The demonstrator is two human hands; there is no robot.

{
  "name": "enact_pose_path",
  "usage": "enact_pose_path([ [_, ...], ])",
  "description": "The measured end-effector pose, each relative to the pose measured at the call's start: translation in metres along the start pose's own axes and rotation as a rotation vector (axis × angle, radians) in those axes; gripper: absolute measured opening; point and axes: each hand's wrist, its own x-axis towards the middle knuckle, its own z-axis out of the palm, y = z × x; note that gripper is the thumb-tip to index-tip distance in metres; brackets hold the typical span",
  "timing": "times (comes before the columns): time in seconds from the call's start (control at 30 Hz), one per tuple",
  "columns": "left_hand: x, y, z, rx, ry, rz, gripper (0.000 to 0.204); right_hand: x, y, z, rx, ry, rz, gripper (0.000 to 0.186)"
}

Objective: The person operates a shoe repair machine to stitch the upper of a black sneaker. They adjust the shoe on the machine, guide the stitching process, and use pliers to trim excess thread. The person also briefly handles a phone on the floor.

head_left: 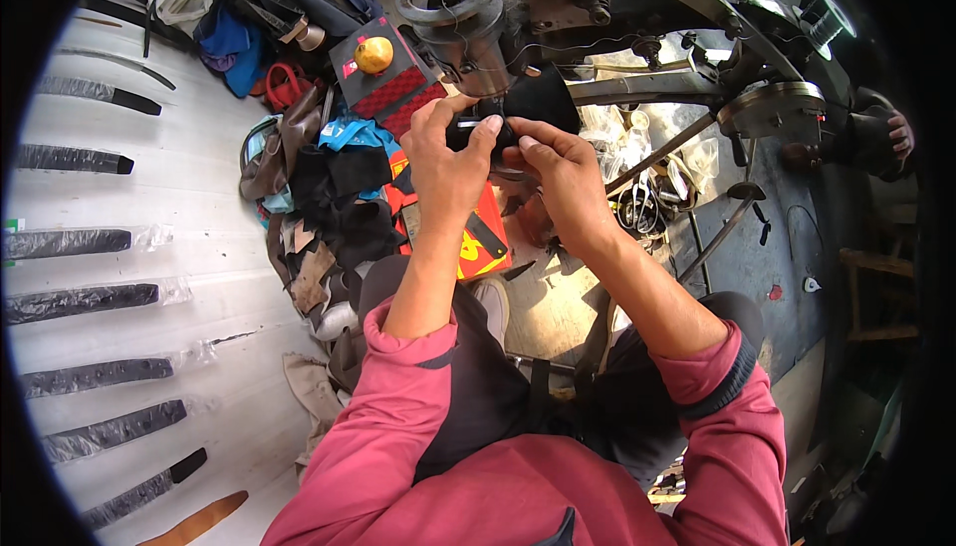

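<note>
Both my hands meet beneath the metal head of a sewing machine point(466, 43). Between them lies a black leather-like piece point(546, 98), its wider part spreading to the right under the machine. My left hand point(446, 156) grips its left side, with the thumb on top and the fingers curled round. With thumb and forefinger my right hand point(563, 166) pinches its near edge. The fingers and the machine hide much of the piece, so its exact kind cannot be told.
A yellow-red fruit point(373, 55) sits on a dark box at left, beside heaped bags and cloth scraps point(349, 173). Plastic-wrapped belts point(85, 302) line the pale surface further left. Scissors point(642, 210), a handwheel point(772, 108) and another person's hand point(900, 135) are at right.
</note>
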Motion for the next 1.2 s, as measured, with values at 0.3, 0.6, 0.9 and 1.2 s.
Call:
enact_pose_path([
  [0.3,-0.007,0.008,0.009,0.041,0.074,-0.048,0.035,-0.005,0.014,-0.024,0.169,-0.022,0.101,0.03],
  [0.6,-0.007,0.01,0.01,0.072,0.116,-0.022,0.033,-0.004,0.015,-0.034,-0.046,-0.025,-0.055,0.035],
  [0.9,-0.004,0.011,0.007,0.047,0.09,-0.044,0.036,0.018,0.022,-0.014,0.004,0.096,-0.042,0.02],
  [1.2,0.0,0.006,0.004,0.028,0.067,-0.04,0.037,0.015,0.035,-0.018,-0.277,0.114,-0.219,0.013],
])
